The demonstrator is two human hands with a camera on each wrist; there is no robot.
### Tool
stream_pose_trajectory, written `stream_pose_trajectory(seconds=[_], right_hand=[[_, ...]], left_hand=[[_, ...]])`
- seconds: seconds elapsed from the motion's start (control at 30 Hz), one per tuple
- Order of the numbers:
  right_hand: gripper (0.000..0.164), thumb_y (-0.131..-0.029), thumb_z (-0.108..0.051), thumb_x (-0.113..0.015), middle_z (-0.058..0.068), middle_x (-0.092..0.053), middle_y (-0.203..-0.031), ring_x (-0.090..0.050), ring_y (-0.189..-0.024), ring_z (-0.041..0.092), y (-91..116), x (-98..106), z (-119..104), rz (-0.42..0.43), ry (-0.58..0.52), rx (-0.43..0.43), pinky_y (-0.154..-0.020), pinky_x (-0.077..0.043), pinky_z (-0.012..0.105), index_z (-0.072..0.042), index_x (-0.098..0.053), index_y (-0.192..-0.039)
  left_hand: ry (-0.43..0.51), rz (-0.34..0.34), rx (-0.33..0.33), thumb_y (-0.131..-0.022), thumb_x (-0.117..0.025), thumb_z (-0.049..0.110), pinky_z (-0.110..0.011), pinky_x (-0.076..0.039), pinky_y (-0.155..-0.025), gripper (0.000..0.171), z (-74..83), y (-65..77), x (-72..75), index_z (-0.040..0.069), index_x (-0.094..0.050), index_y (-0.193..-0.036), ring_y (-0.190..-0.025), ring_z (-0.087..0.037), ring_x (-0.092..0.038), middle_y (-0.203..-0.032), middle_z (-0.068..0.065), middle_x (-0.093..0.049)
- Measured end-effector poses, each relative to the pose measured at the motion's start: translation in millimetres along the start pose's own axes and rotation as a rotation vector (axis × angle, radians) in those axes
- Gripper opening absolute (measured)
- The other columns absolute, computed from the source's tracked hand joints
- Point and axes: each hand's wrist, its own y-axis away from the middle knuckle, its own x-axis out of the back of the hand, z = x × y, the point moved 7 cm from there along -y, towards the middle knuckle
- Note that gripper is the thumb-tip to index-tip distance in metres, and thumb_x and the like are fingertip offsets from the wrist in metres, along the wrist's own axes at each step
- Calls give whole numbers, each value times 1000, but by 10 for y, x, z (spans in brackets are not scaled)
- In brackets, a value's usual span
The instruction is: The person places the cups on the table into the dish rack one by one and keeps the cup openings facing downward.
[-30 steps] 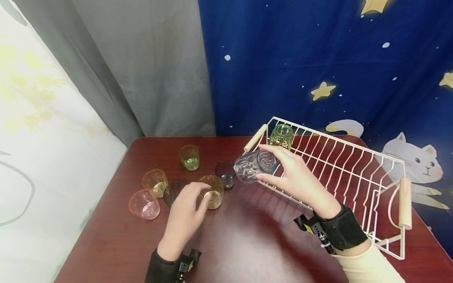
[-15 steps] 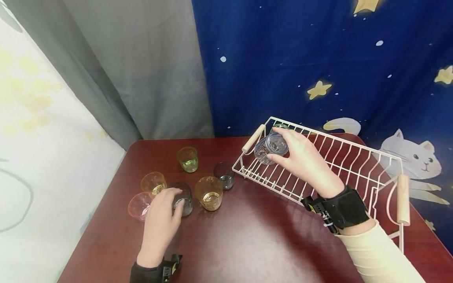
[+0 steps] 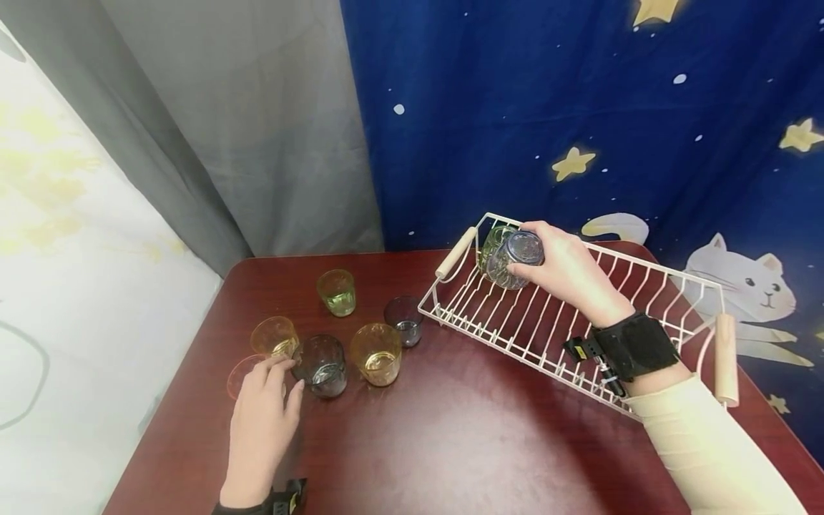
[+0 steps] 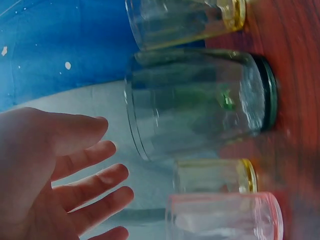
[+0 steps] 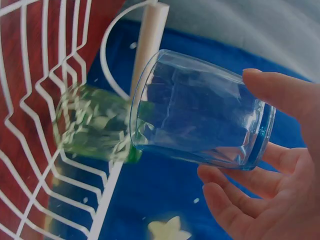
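Observation:
My right hand (image 3: 573, 275) grips a clear bluish glass (image 5: 200, 110) by its base, mouth downward, above the left end of the white wire dish rack (image 3: 473, 329). Just beyond it, a green patterned glass (image 5: 95, 125) stands upside down in the rack. My left hand (image 3: 260, 422) is by the cluster of glasses, fingers spread and holding nothing. Closest to it are a dark grey glass (image 3: 327, 372), a pink glass (image 4: 225, 217) and a yellow glass (image 3: 273, 335). In the head view the left hand partly hides the pink glass.
An amber glass (image 3: 376, 357), a dark purplish glass (image 3: 403, 322) and a small green glass (image 3: 337, 292) stand upright on the red-brown table (image 3: 425, 429). The rack has wooden handles (image 3: 726, 361). Behind the table hangs a blue curtain (image 3: 463, 143).
My right hand has carried the bluish glass right and away from me, over the rack beside the green one. My left hand has drawn left from the amber glass, past the dark grey one.

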Motion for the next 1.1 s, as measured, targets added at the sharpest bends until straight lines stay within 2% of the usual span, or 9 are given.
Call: stream_pose_trajectory(seconds=[0.13,0.3,0.57,0.7,0.97,1.1], right_hand=[[69,-84,-35,-72,26,-55,-133,-55,-118,44,-42,1,192,10,-7,-46,-95,-46,58,-6,-43,-140],[69,-82,-34,-74,28,-58,-129,-56,-115,46,-67,10,403,62,-19,-81,-89,-48,57,-5,-46,-138],[71,-81,-38,-74,30,-58,-126,-57,-109,48,-78,-22,700,95,-2,-152,-82,-48,57,-6,-47,-138],[72,-80,-39,-74,30,-57,-127,-57,-108,49,-93,-51,813,90,12,-185,-81,-48,57,-5,-47,-138],[73,-82,-41,-72,33,-58,-122,-56,-109,52,-127,-181,991,19,8,-223,-83,-48,59,-1,-46,-137],[73,-83,-39,-72,33,-58,-122,-56,-108,51,-143,-239,1052,-8,2,-237,-83,-48,59,0,-45,-138]], left_hand=[[5,1,41,-83,-70,4,-53,-51,-79,30,-90,22,44,-4,-63,-111,-102,-38,-59,-111,-22,-61],[-7,-25,106,-85,-67,5,-56,-50,-80,30,-206,45,72,-4,-62,-114,-103,-40,-59,-109,-23,-62],[-46,-6,87,-82,-68,3,-58,-48,-75,32,-290,64,56,-6,-63,-112,-89,-45,-63,-98,-25,-66],[-65,-4,68,-81,-65,-1,-58,-49,-72,30,-318,62,35,-7,-63,-110,-85,-45,-63,-93,-25,-65],[-76,-109,121,-85,-61,-3,-58,-50,-77,29,-384,82,-48,-6,-62,-114,-94,-44,-61,-98,-26,-65],[-76,-106,110,-86,-58,-4,-59,-49,-77,29,-385,72,-67,-6,-62,-114,-93,-44,-61,-97,-27,-65]])
